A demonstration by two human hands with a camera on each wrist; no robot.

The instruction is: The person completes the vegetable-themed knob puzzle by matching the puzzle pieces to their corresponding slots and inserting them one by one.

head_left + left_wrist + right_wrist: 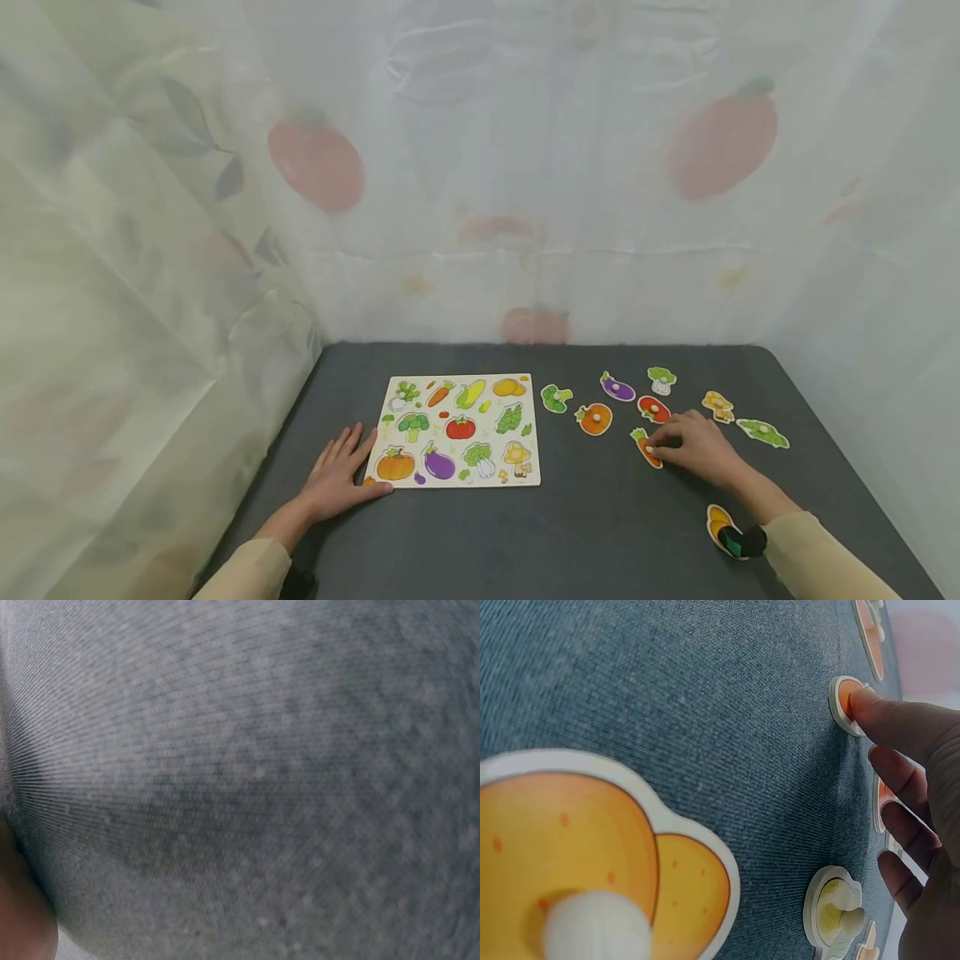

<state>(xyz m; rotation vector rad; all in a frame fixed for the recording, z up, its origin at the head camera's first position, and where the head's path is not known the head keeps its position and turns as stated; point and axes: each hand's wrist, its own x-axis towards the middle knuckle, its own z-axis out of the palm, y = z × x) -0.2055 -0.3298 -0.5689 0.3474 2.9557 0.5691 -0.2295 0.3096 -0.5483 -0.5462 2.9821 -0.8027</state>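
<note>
My left hand (337, 479) rests at the near-left corner of a wooden vegetable puzzle board (450, 484), fingers spread along its left side and thumb by the near edge. On the right, my right hand (693, 446) pinches the knob of a carrot puzzle piece (642, 442). The right wrist view has the thumb (900, 724) on that carrot piece, the other fingers loosely bent below. Just beyond this hand lies a tomato piece (654, 409). A yellow potato piece (717, 518) lies near the right wrist, partly covered by a black wrist device.
Broccoli (553, 400), pumpkin (592, 421), eggplant (617, 388) and bok choy (662, 377) pieces lie right of the board. Mushroom (717, 405) and pea pod (763, 433) pieces lie farther right. Pale printed curtains (540, 208) surround the dark table (570, 533).
</note>
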